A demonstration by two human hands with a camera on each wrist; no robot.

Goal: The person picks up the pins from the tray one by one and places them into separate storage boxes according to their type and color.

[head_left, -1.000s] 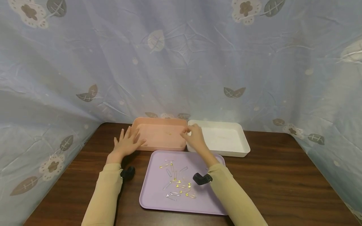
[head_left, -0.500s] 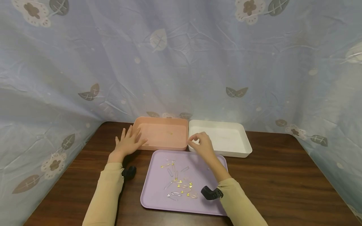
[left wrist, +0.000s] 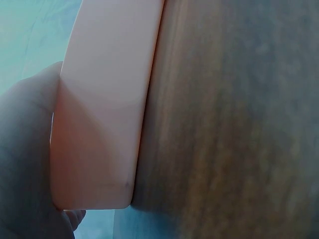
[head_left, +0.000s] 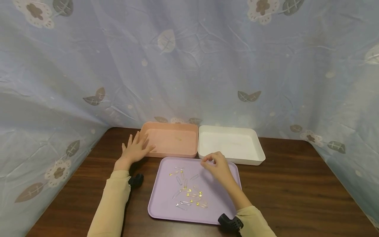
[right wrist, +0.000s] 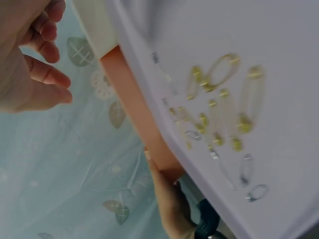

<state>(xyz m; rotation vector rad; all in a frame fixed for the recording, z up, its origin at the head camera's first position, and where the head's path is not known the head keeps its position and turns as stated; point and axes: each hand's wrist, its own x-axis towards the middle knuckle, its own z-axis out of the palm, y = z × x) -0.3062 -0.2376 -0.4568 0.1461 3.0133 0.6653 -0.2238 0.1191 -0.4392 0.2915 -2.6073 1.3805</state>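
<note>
In the head view, my left hand (head_left: 134, 151), fingers spread, rests on the left end of a pink tray (head_left: 174, 155). The left wrist view shows that hand against the pink tray's side wall (left wrist: 104, 124). My right hand (head_left: 219, 167) hovers over the back right of a lilac tray (head_left: 165, 210), fingers loosely bent. Nothing shows between its fingertips in the right wrist view. Gold and silver safety pins, such as a gold one (head_left: 202, 205) and a silver one (head_left: 181, 207), lie scattered on the lilac tray. One gold safety pin (head_left: 178, 139) lies in the pink tray.
A white tray (head_left: 245, 161) stands right of the pink one, both behind the lilac tray; something faint lies on its floor. All three are on a dark wooden table (head_left: 296, 191). A patterned blue curtain (head_left: 189, 75) hangs behind and at the sides.
My right hand has drawn back from the edge between the pink and white trays to above the lilac tray. My left hand has stayed on the pink tray.
</note>
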